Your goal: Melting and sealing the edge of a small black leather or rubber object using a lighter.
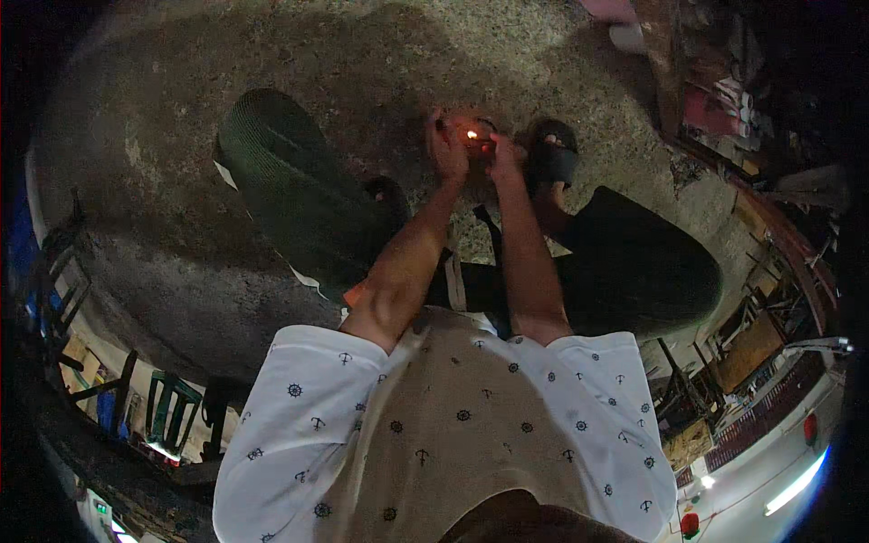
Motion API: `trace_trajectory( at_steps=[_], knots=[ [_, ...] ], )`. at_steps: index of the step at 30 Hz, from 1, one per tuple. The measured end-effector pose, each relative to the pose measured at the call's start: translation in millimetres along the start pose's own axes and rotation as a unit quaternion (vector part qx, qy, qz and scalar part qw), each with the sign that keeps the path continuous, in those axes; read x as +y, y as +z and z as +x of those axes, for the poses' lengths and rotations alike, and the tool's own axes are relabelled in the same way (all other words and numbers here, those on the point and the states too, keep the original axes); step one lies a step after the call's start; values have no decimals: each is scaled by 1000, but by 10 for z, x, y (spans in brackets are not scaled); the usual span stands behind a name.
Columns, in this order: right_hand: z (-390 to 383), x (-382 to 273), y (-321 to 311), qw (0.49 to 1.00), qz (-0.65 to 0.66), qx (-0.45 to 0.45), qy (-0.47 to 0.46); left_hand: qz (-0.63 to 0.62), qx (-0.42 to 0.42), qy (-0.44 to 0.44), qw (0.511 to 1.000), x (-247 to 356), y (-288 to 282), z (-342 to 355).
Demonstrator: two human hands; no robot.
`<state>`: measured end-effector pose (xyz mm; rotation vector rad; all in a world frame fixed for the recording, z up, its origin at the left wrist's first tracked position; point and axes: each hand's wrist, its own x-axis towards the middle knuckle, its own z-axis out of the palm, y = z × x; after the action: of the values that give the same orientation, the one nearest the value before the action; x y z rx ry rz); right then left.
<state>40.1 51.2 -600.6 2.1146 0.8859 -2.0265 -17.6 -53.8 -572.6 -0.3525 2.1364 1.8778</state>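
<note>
A small bright flame (472,135) glows orange low over the floor, between my two hands. Around it is a small dark thing (486,127), lit reddish in places, whose kind I cannot make out. On the flame's left side my left hand (448,152) is held upright and cupped, its fingers stretched and glowing at the edge. My right hand (505,156) is on the other side, fingers bent in against the dark thing. What those fingers grip is too dim and small to name.
I squat with green-trousered knees (290,163) spread wide. A dark sandal (554,149) is just right of my right hand. Rough concrete floor (163,118) lies ahead. Plastic chairs (172,407) stand at the lower left; wooden furniture and clutter (751,353) line the right.
</note>
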Motion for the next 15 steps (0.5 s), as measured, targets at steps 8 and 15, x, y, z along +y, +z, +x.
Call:
trace_trajectory(
  at_steps=[8, 15],
  knots=[
    [-393, -43, 243, 996, -79, 35, 4, 1, 62, -14, 998, -58, -90, 43],
    [-183, 97, 114, 995, -81, 31, -44, -59, 39, -1, 998, -8, -62, 32]
  ],
)
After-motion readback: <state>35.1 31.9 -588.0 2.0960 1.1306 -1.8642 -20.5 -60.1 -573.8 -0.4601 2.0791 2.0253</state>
